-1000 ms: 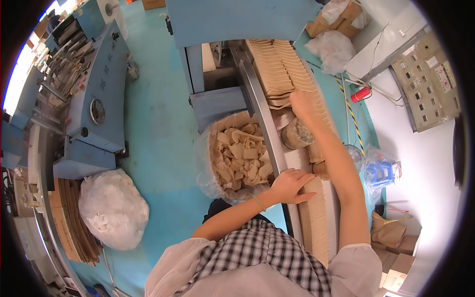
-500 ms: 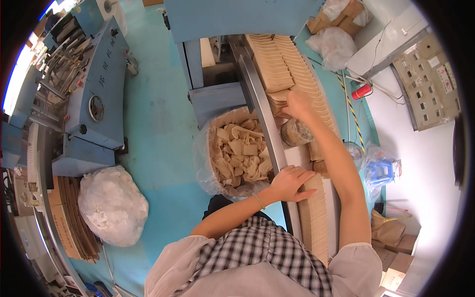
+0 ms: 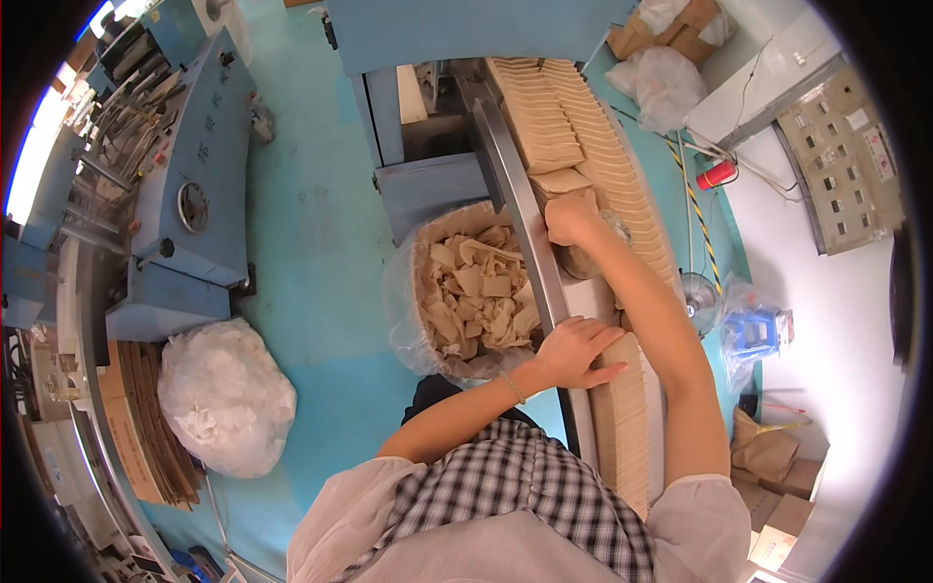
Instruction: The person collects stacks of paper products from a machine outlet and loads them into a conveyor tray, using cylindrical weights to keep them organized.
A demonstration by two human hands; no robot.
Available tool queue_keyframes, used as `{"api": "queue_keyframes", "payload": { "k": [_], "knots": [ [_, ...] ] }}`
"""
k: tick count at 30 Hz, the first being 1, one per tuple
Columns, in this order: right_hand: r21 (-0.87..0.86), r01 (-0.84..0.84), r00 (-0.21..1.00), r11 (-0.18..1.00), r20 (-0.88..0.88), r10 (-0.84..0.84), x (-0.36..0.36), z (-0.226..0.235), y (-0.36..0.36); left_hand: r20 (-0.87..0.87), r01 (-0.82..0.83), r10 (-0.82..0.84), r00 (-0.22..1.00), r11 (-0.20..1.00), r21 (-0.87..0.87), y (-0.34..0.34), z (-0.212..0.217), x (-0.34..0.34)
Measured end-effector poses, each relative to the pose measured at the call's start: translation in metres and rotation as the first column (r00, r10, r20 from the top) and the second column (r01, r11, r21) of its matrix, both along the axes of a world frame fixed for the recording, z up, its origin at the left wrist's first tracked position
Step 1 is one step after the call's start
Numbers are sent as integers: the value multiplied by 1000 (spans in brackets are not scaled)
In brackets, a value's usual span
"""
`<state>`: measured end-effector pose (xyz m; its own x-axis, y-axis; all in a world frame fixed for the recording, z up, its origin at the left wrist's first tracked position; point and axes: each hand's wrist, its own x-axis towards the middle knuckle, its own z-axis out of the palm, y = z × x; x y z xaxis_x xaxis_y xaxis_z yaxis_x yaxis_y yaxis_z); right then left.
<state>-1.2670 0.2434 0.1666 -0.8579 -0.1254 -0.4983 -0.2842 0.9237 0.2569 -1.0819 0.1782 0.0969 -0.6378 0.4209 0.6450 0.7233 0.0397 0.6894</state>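
Note:
A row of folded brown paper (image 3: 622, 428) lies along the trough nearest my body. Across its far end rests my left hand (image 3: 580, 354), fingers stretched out and thumb apart. Farther along, my right hand (image 3: 571, 217) is closed, its fingers curled under beside a short stack of brown paper (image 3: 561, 182). Whatever those fingers hold is hidden from above. A round, clear-wrapped cylinder (image 3: 577, 262) sits in the trough under my right wrist, partly covered by it. Beyond, more folded brown paper (image 3: 536, 117) stands in long, tightly packed rows.
The trough's metal rail (image 3: 520, 194) runs under a blue machine (image 3: 476, 34). Left of it stands a lined bin (image 3: 420, 321) of brown paper scraps. A white plastic bag (image 3: 225, 398) and another blue machine (image 3: 194, 175) are farther left; a blue stool (image 3: 756, 333) is right.
My right hand has drawn back slightly toward me and left, away from the short stack, and closed more tightly. My left hand stays on the near row. The view has shifted slightly.

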Motion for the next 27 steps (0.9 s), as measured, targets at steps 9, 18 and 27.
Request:
{"api": "queue_keyframes", "payload": {
  "k": [9, 18, 27],
  "knots": [
    [-13, 66, 996, 998, 58, -65, 3, 35, 25, 29, -2, 2, 1000, 1000, 2, -1, -1, 2],
    [-301, -33, 986, 953, 147, 80, -22, 31, 45, 16, 18, -18, 1000, 1000, 5, 2, 1, 1],
    [-659, -369, 788, 655, -595, -155, 64, 27, 34, -6, 93, -93, 996, 995, 29, 5, 1, -2]
  ]
}}
